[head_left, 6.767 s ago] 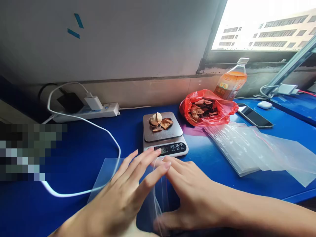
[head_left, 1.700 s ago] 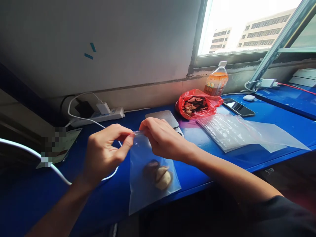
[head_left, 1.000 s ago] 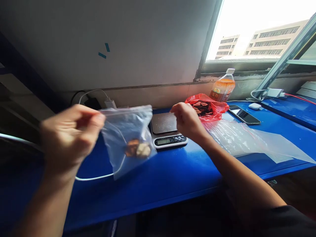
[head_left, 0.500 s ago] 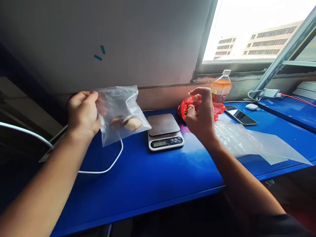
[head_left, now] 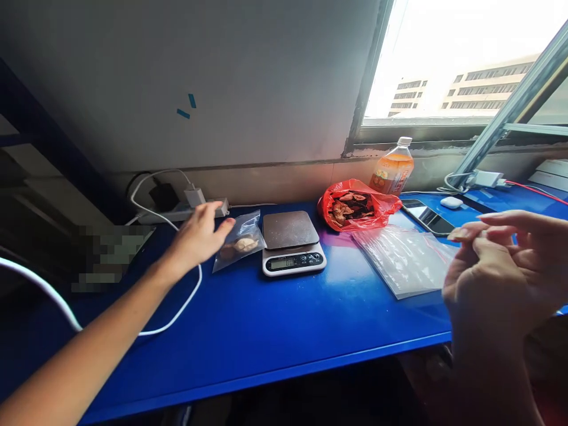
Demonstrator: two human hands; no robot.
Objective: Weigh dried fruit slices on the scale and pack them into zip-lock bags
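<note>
My left hand (head_left: 202, 234) is open, fingers spread, above and just left of a clear zip bag (head_left: 242, 244). The bag lies on the blue table with a few pale and brown pieces inside, its right edge touching or close to a kitchen scale (head_left: 290, 231). At the right, my right hand (head_left: 483, 278) is raised with its fingers closed in a pinch; what they hold, if anything, is hidden. What looks like another hand (head_left: 544, 254) overlaps it from the right edge. A stack of clear zip bags (head_left: 399, 260) lies left of my right hand.
Behind the scale's right side stands an open red plastic bag (head_left: 328, 207) of brown dried pieces. A drink bottle (head_left: 393, 168), a phone (head_left: 426, 217) and a white earphone case (head_left: 451, 203) are further right. A power strip (head_left: 173, 213) and white cable (head_left: 193, 299) lie left.
The filled zip bag has come down onto the table beside the scale, and my left hand has let go of it. My right hand has moved right, away from the red bag.
</note>
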